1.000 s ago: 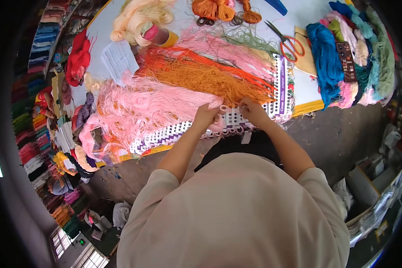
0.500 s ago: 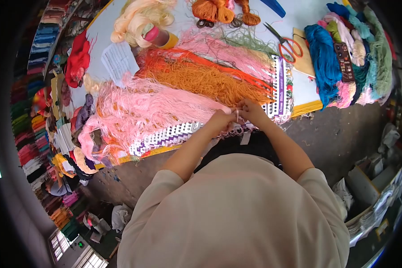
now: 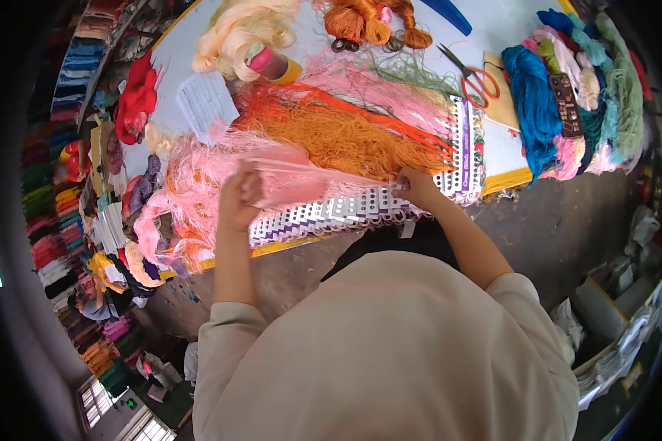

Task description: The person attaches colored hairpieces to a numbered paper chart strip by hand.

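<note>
As pink thread (image 3: 290,173) spans the gap between a person's two hands above a crowded counter (image 3: 502,151), the left hand (image 3: 240,197), softened by motion blur, curls its fingers about the wide part of the strands, while the right hand (image 3: 417,187) pinches the narrow end. Just below the right hand's fingertips, a row of white perforated cards (image 3: 324,219) banded in purple follows the counter's near edge, reaching toward the left hand. A looser pink heap (image 3: 187,176) spreads to the left of the left hand. Beyond the stretched strands, golden-brown thread (image 3: 360,136) fans out toward the right hand, with red-orange strands (image 3: 346,106) along its far side. To the right of the right hand lies a card with purple lettering (image 3: 464,143); beyond it, scissors (image 3: 481,88) with red-orange handles rest partly over a tan envelope (image 3: 503,103), and blue skeins (image 3: 526,103) hang over the counter's edge farther right. Beyond the left hand sit a written sheet (image 3: 206,106), a pink-topped spool (image 3: 276,66) and cream skeins (image 3: 243,33). A red bundle (image 3: 136,99) lies farther left, near shelves stacked with many colors.
</note>
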Demonstrator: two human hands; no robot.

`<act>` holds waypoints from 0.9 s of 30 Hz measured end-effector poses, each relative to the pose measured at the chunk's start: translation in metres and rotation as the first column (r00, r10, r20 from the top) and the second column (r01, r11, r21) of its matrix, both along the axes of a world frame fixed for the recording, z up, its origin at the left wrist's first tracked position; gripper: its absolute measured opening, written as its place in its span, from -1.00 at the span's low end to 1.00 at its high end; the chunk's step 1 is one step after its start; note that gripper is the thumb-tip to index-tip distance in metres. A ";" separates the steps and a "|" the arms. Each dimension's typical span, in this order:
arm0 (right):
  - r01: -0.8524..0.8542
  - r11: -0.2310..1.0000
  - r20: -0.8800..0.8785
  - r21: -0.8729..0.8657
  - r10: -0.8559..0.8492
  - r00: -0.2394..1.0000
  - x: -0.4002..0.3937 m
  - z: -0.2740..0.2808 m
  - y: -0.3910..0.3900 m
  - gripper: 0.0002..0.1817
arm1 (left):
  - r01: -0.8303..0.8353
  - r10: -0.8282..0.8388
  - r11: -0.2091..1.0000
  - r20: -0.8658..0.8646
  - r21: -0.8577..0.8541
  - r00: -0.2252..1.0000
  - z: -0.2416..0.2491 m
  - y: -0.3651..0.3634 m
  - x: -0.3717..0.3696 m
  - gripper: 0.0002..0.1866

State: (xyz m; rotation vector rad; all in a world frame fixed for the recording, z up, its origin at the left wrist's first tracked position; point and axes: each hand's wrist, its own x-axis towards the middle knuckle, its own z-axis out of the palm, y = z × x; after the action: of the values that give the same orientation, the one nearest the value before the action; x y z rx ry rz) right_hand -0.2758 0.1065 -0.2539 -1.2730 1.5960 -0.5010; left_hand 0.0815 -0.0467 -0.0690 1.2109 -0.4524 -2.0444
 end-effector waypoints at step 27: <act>0.435 0.900 0.705 0.013 -0.317 0.635 0.048 0.228 -0.025 -0.91 | 0.356 -0.349 0.877 0.080 -0.324 0.934 0.063 0.081 -0.160 -0.55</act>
State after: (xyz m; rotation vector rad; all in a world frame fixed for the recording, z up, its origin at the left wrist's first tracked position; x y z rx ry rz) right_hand -0.2283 0.0814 -0.0257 -0.6885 1.1593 -1.2433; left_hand -0.0790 0.0344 -0.0057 0.9929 -1.0524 -2.1390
